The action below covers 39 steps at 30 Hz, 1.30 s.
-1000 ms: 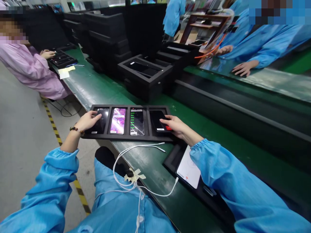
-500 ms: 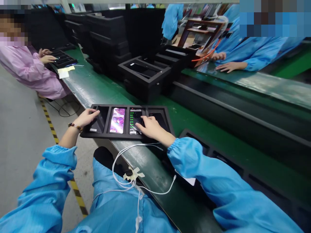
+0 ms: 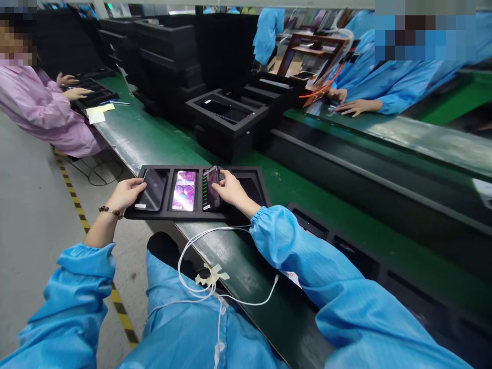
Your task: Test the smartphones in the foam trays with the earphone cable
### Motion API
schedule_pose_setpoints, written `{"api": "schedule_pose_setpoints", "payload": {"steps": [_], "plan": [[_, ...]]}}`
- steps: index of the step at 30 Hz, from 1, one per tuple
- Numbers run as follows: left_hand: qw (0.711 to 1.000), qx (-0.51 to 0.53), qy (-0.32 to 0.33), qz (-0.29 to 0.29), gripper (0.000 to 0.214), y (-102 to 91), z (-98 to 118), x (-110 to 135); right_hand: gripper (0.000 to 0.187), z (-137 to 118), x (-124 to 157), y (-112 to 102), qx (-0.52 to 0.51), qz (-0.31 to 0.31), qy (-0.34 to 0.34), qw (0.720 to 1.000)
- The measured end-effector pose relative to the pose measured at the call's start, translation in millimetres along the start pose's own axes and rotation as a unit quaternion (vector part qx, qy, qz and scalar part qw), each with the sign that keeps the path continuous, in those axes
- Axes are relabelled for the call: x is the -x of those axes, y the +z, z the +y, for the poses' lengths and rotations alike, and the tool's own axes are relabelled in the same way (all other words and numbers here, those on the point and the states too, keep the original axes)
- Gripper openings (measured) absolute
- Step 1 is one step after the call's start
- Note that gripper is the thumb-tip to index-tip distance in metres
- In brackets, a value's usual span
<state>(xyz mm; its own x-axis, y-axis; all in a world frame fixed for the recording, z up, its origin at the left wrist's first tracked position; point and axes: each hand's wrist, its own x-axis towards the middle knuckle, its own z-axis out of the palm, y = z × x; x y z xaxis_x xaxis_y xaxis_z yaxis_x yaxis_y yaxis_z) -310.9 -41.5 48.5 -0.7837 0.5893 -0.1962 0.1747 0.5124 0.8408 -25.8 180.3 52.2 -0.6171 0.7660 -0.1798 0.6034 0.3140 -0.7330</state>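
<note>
A black foam tray [image 3: 187, 215] with several slots lies in front of me at the bench edge. In its leftmost slot is a smartphone [image 3: 156, 192] with a dark screen, and my left hand [image 3: 129, 193] pinches its left edge. The slot beside it holds a smartphone [image 3: 184, 190] with a lit purple screen. My right hand [image 3: 233, 191] grips the right edge of a third smartphone [image 3: 209, 190], which shows green text and tilts up from its slot. Another dark smartphone [image 3: 249, 189] sits in the rightmost slot, partly behind my right hand.
A white cable [image 3: 188, 246] loops over the bench's near edge, held by tape [image 3: 211, 275]. Stacks of black foam trays [image 3: 169, 61] stand farther back. More trays [image 3: 353, 251] lie to the right, under my sleeve. Co-workers sit at left and across the bench.
My right hand has taken the green-text smartphone by its right edge and tilted it up. The left smartphone lies flatter, with my left hand slightly lower and further left on its edge.
</note>
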Motion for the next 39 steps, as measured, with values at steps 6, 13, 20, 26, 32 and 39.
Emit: {"api": "schedule_pose_setpoints", "payload": {"steps": [6, 13, 20, 26, 32, 39], "plan": [[0.988, -0.146, 0.021, -0.044, 0.052, -15.7, -11, 20, 0.060, 27, 17, -18, 0.020, -0.042, 0.005, 0.999], [0.913, -0.309, 0.263, -0.041, 0.053, 53.5, 24, 45, 0.047, -7, 39, -10, 0.176, -0.005, -0.171, 0.970], [0.874, -0.430, 0.226, -0.005, 0.083, 132.1, 56, 42, 0.040, 2, 34, -50, 0.096, 0.033, -0.188, 0.977], [0.939, -0.323, 0.115, -0.019, 0.080, 125.5, 68, 6, 0.034, 96, 36, -104, -0.044, 0.096, -0.046, 0.993], [0.968, -0.195, 0.118, -0.107, 0.049, 111.6, 72, -3, 0.037, 134, 8, -94, -0.055, 0.101, 0.019, 0.993], [0.971, -0.165, 0.077, -0.154, 0.057, 87.8, 59, 23, 0.050, 137, -23, -85, -0.009, 0.101, -0.011, 0.995]]}}
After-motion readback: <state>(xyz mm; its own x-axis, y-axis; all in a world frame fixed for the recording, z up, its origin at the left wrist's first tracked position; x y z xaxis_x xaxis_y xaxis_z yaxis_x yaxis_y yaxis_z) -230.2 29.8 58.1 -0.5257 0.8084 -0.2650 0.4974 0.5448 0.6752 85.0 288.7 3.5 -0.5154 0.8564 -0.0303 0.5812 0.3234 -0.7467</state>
